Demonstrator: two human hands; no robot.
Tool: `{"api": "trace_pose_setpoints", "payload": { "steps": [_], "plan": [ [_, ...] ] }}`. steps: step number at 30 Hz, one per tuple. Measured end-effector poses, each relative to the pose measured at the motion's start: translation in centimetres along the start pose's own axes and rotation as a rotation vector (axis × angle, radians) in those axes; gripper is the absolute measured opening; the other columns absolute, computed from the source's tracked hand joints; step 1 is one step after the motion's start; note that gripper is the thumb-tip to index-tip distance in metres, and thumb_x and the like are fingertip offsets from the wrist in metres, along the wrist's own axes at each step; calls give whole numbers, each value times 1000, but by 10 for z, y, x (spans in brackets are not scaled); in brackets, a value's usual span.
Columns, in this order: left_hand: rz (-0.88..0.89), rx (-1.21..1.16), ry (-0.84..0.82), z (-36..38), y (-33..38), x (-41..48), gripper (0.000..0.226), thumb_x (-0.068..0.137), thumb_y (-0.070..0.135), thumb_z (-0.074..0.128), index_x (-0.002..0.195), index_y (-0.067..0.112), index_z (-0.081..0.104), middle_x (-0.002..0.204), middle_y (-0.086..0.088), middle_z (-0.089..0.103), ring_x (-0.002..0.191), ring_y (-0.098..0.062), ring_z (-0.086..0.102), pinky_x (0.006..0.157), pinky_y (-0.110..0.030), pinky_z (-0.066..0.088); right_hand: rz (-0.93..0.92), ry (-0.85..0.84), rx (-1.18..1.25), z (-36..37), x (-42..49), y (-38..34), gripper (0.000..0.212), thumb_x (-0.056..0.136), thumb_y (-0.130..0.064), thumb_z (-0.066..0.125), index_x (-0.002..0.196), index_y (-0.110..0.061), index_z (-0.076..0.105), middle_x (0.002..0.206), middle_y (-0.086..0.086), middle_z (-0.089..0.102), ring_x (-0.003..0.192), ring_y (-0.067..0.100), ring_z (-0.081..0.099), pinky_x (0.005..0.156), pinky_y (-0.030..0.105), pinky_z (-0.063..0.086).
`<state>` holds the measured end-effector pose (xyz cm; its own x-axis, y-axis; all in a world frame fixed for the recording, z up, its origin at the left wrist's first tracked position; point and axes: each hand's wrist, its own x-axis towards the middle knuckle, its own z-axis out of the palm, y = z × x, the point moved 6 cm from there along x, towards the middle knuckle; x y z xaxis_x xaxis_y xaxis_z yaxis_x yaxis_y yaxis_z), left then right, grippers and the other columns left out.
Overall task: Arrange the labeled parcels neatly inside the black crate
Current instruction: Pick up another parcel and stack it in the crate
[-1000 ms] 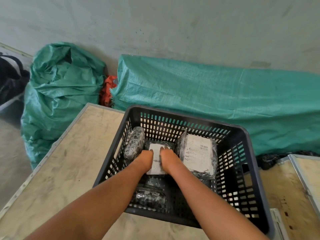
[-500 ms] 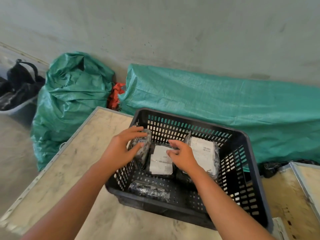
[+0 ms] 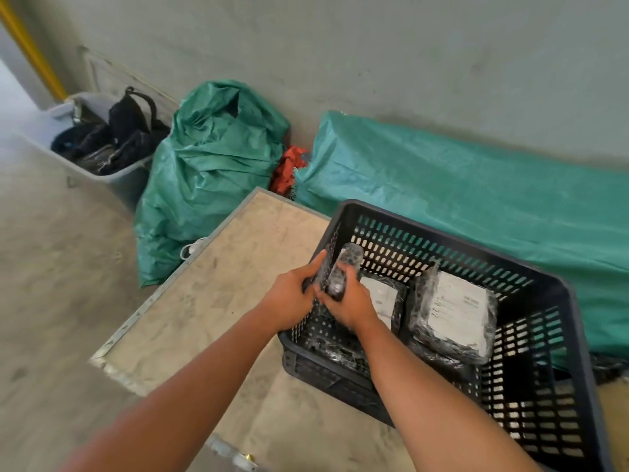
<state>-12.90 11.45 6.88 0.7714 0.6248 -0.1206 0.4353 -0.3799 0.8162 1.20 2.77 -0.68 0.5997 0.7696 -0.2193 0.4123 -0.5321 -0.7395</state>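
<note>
The black crate [image 3: 531, 396], slotted on all walls, sits on the pale, scuffed desk [image 3: 218, 301]. Both hands meet at its left wall: the left hand [image 3: 289, 301] and the right hand [image 3: 350, 301] each close their grip on a narrow upright parcel [image 3: 343, 270] in shiny plastic wrap. Beside it lie two flat parcels with white labels, a middle one [image 3: 383, 294] and a larger right one [image 3: 452, 311].

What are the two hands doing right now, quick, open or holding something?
Left hand: closed around the wrapped parcel at the crate's left wall.
Right hand: gripping the same parcel from the other side.
</note>
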Motion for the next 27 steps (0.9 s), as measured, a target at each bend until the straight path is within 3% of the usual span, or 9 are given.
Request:
{"api": "trace_pose_setpoints", "payload": {
  "steps": [4,8,11,13,16,18,21,25,27],
  "plan": [
    [-14,-29,5,0,-8,0,70,97,11,51,153,49,34,125,2,70,93,1,56,74,6,36,13,94,-1,1,3,13,82,85,-26,82,152,-27,34,109,5,72,96,26,71,77,28,51],
    [-36,-17,-34,5,-14,1,72,97,13,49,154,52,29,114,-19,72,80,-14,53,78,-24,49,-30,164,95,-5,4,15,80,88,-22,78,156,-27,37,99,3,72,74,19,67,59,17,47],
    [-34,-4,-39,5,-16,1,72,98,12,48,155,51,29,117,-19,71,83,-16,59,87,-28,54,-52,149,163,-13,3,13,77,88,-22,78,155,-29,41,93,-22,62,95,23,67,57,1,45],
    [-29,0,-21,-1,-13,2,71,98,12,48,155,50,31,117,-10,72,88,-18,67,87,-26,54,-68,162,221,-29,2,3,72,89,-23,77,153,-33,45,110,-26,60,106,21,67,62,-2,44],
    [-37,19,5,-7,-10,7,69,99,12,50,155,49,32,125,0,68,91,-11,64,84,-15,46,-120,156,227,-50,1,-13,66,90,-25,75,149,-41,48,149,-10,52,134,19,53,95,15,45],
    [-36,14,14,-9,-8,5,68,99,13,51,154,49,34,132,1,66,95,-10,61,85,-13,43,-163,166,209,-64,-13,-19,66,89,-27,76,146,-48,49,155,-16,46,140,13,45,110,34,44],
    [-30,-3,26,-9,-8,2,68,99,14,52,153,51,35,139,-1,63,108,-19,66,96,-24,48,-206,190,220,-85,-40,-23,66,88,-30,76,138,-63,48,142,-43,41,134,3,48,108,39,48],
    [-32,11,47,-11,-10,-2,65,99,20,57,153,50,35,140,-1,62,113,-23,65,95,-30,51,-266,214,365,-118,-77,-35,64,89,-22,77,138,-55,53,147,-24,50,121,22,62,92,48,60],
    [5,70,94,-13,-7,-6,59,100,29,60,152,44,40,150,-4,52,132,-27,54,106,-32,44,-313,249,380,-136,-97,-45,61,88,-24,77,138,-52,56,144,-23,54,119,17,64,89,43,61]
  ]
}}
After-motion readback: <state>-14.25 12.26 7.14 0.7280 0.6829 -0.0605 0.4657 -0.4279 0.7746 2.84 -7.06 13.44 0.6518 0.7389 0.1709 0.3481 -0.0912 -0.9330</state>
